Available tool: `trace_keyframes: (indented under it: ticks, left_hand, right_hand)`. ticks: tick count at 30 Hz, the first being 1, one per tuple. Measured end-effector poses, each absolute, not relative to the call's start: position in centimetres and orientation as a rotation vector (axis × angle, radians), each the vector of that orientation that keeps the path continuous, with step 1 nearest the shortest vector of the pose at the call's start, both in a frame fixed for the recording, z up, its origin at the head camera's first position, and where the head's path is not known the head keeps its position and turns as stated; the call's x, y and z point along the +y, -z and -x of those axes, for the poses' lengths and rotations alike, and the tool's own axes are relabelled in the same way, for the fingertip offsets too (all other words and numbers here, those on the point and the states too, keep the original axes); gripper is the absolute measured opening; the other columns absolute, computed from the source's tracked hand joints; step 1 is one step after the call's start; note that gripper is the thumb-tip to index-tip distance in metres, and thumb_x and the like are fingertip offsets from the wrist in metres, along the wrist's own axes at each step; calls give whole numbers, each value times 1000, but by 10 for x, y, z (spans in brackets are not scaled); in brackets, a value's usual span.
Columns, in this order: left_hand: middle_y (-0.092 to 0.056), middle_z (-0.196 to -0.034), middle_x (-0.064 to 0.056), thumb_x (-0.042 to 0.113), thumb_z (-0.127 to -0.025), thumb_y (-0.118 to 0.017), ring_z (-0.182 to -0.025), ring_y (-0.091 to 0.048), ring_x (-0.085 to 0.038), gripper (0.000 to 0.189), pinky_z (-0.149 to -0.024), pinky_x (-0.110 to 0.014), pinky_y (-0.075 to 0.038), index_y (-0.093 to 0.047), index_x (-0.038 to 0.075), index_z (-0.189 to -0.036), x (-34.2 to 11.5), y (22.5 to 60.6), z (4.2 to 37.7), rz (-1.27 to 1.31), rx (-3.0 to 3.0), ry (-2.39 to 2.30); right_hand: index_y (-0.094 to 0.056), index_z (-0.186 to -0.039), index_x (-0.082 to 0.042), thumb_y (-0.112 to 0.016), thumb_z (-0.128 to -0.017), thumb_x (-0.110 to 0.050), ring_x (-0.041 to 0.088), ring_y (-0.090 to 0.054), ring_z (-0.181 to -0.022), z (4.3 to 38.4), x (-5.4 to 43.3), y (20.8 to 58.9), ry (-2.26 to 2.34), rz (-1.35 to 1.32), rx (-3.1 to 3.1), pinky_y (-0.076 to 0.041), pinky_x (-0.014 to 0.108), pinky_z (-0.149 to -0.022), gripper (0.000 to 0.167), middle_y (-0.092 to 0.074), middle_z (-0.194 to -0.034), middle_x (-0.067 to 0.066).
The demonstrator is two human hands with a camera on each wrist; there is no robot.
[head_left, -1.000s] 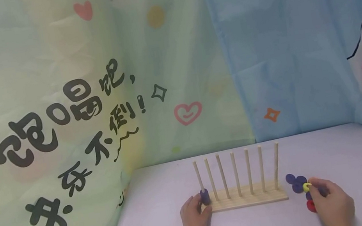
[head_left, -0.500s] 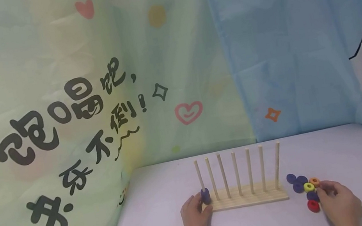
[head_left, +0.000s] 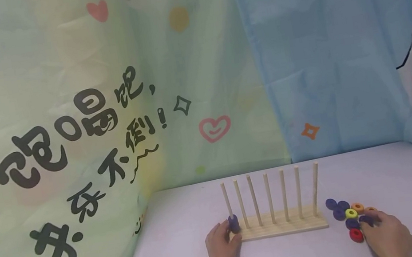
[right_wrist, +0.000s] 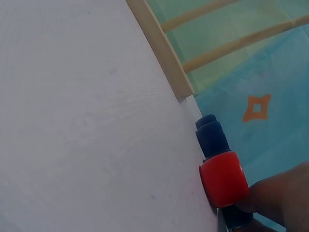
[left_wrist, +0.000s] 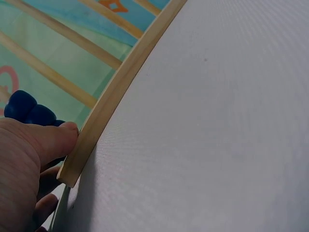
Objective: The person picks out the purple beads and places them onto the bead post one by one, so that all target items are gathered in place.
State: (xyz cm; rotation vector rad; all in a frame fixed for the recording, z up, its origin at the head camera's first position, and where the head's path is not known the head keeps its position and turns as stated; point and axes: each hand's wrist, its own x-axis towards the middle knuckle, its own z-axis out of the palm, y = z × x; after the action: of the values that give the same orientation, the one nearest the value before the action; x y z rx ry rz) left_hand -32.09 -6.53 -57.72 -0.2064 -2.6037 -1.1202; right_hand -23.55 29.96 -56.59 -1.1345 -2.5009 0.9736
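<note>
A wooden peg rack (head_left: 282, 228) with several upright pegs stands on the table. Dark blue beads (head_left: 233, 224) are stacked on its leftmost peg. My left hand (head_left: 223, 243) grips the left end of the base; in the left wrist view the thumb (left_wrist: 60, 140) lies against the base's edge beside the blue beads. To the right of the rack lies a cluster of loose ring-shaped beads: blue, a yellow bead (head_left: 351, 213), an orange bead (head_left: 358, 208) and a red bead (head_left: 356, 235). My right hand (head_left: 390, 234) pinches a dark blue bead (head_left: 366, 220) at the cluster's right side, partly hidden by the fingers.
The white table (head_left: 291, 256) runs back to a printed curtain (head_left: 198, 80) with hearts and lettering. Another orange bead (head_left: 370, 209) shows just behind the right fingers. The rack's right end is a short distance left of the loose beads.
My right hand has moved right from the yellow bead, past the orange one, and down to a dark blue bead, uncovering more of the cluster. My left hand stays on the rack.
</note>
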Motion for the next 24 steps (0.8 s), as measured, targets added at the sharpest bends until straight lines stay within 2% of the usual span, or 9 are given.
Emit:
trace_keyframes:
  ticks: [11, 19, 24]
  left_hand:
    - [-70, -118, -2, 21, -77, -78, -123, -53, -33, 41, -108, -58, -31, -69, 17, -117, -66, 575, 318, 228, -2583, 1106]
    - [-70, -118, 0, 21, -77, -78, -124, -53, -33, 40, -108, -57, -31, -69, 19, -116, -66, 575, 318, 240, -2594, 1105]
    - [-71, -117, 0, 21, -77, -78, -122, -54, -33, 39, -107, -58, -32, -69, 20, -116, -67, 574, 318, 249, -2577, 1100]
  right_hand:
    - [-50, -133, 3, -64, -90, -18, 51, -48, -105, 235, 304, 562, -903, 1202, -2676, -39, 58, -89, 50, -52, -119, 33]
    - [-47, -138, 1, -62, -92, -17, 50, -44, -111, 234, 295, 554, -1063, 1171, -2491, -35, 59, -92, 52, -50, -130, 31]
    - [-45, -139, 2, -61, -92, -21, 50, -42, -119, 234, 286, 549, -1127, 1099, -2432, -33, 64, -98, 54, -49, -134, 29]
